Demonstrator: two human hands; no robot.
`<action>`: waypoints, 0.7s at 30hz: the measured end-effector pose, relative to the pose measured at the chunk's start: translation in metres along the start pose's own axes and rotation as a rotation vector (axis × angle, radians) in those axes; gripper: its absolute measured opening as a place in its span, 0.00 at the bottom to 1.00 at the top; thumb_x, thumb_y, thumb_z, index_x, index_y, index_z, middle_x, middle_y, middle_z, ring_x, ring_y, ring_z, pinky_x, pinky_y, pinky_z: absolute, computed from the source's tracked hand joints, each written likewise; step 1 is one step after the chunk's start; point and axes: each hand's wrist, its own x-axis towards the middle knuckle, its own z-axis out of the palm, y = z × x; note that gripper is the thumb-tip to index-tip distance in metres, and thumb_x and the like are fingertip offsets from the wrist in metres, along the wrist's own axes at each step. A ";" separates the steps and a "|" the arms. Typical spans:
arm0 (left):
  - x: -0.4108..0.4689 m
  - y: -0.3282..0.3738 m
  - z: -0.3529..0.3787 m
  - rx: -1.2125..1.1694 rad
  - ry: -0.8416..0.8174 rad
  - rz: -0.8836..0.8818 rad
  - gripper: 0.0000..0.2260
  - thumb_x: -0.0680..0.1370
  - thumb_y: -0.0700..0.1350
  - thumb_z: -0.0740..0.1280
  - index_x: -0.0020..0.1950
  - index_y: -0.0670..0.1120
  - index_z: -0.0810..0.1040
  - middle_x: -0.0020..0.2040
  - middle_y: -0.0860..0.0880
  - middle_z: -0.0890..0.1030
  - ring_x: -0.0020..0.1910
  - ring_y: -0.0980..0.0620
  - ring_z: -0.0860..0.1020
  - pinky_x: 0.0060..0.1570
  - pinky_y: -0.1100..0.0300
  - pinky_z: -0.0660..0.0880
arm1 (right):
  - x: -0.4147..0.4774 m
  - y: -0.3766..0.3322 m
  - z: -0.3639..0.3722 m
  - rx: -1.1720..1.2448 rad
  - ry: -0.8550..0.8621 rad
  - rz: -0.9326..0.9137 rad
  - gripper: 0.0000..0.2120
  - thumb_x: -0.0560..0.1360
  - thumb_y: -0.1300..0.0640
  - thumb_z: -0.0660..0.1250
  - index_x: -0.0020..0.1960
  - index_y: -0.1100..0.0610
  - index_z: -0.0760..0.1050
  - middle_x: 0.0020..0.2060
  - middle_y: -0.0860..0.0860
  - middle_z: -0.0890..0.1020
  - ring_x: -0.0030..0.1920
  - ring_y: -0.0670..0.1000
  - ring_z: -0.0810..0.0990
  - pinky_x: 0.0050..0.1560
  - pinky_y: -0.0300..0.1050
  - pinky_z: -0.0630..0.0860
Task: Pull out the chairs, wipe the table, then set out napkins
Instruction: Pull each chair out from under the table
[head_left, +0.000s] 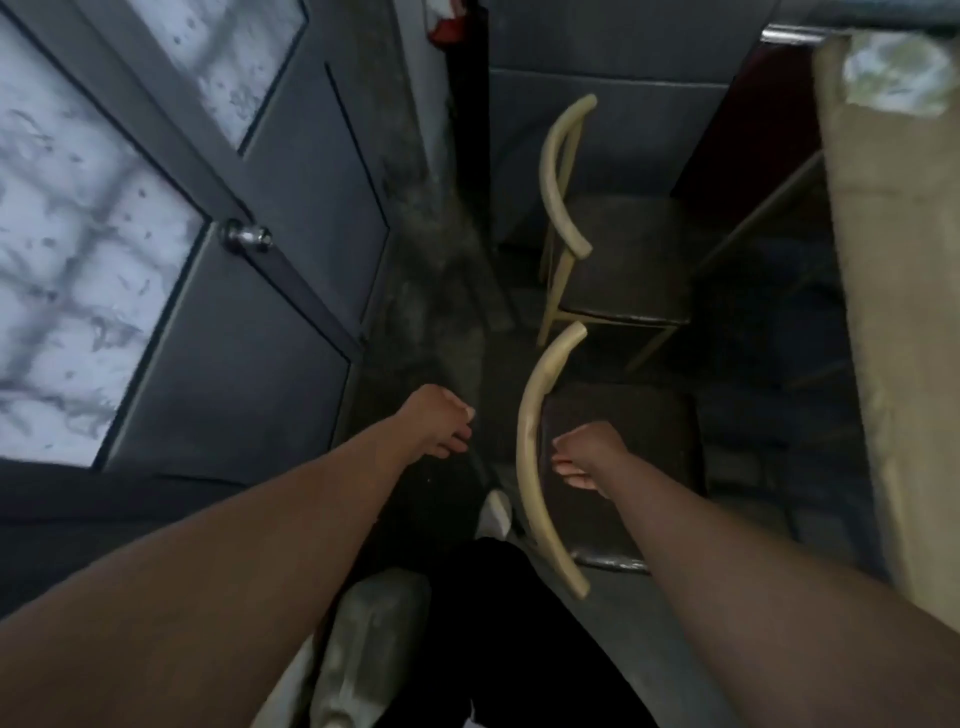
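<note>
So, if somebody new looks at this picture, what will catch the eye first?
Probably the two bare forearms reaching down the middle, with the left hand and right hand loosely curled on either side of the near chair's curved tan backrest, neither gripping it. Next comes the second chair beyond it, then the grey door with frosted panes and a metal knob at left.
</note>
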 end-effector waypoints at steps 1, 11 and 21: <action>0.006 0.008 -0.004 0.023 -0.012 0.001 0.12 0.82 0.43 0.60 0.63 0.40 0.74 0.59 0.40 0.79 0.49 0.46 0.79 0.52 0.53 0.75 | 0.003 -0.007 -0.002 0.010 0.011 0.008 0.04 0.79 0.59 0.63 0.49 0.60 0.74 0.39 0.54 0.79 0.37 0.49 0.78 0.37 0.43 0.76; 0.062 0.104 -0.014 0.232 -0.128 0.036 0.16 0.82 0.45 0.60 0.67 0.41 0.71 0.60 0.41 0.80 0.49 0.47 0.79 0.49 0.55 0.76 | 0.030 -0.051 -0.021 0.165 0.097 0.023 0.07 0.78 0.58 0.64 0.42 0.59 0.76 0.47 0.58 0.83 0.45 0.54 0.82 0.36 0.41 0.75; 0.111 0.161 0.022 0.682 -0.295 0.073 0.12 0.82 0.44 0.60 0.63 0.43 0.74 0.60 0.42 0.80 0.53 0.45 0.81 0.57 0.51 0.76 | 0.039 -0.042 -0.030 0.640 0.216 0.186 0.08 0.79 0.61 0.62 0.41 0.57 0.73 0.35 0.53 0.78 0.32 0.49 0.76 0.31 0.41 0.72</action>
